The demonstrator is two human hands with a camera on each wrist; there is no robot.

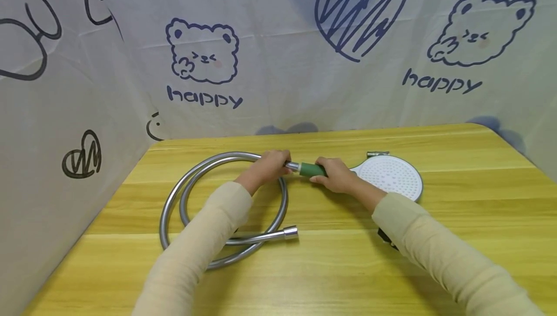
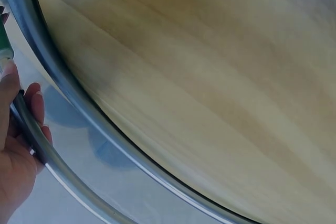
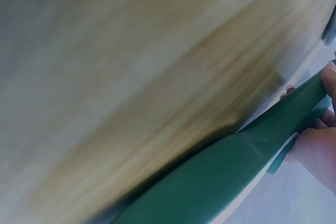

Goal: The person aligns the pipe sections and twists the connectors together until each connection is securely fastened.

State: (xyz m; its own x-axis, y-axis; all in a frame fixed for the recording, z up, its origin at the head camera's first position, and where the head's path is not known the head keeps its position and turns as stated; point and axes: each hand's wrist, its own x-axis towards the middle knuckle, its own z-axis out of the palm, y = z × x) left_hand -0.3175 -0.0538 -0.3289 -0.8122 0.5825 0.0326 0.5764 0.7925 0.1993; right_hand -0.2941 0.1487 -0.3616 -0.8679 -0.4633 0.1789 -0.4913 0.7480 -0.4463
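Observation:
A shower head (image 1: 388,176) with a white, dotted spray face and a green handle (image 3: 283,114) lies toward the right. My right hand (image 1: 337,174) grips that handle near its end. A silver shower hose (image 1: 168,204) is coiled on the left, and my left hand (image 1: 271,165) holds one end of it, thumb and fingers around the tube in the left wrist view. The held metal end meets the tip of the green handle between the two hands. At the coil's front right, the hose's other metal end (image 1: 290,232) lies free on the table.
The wooden table (image 1: 330,277) runs back to a pale cloth wall (image 1: 278,83) with drawn bears and hearts. A small metal fitting (image 1: 377,153) lies behind the shower head. Something small and black (image 1: 386,238) shows partly from under the right sleeve.

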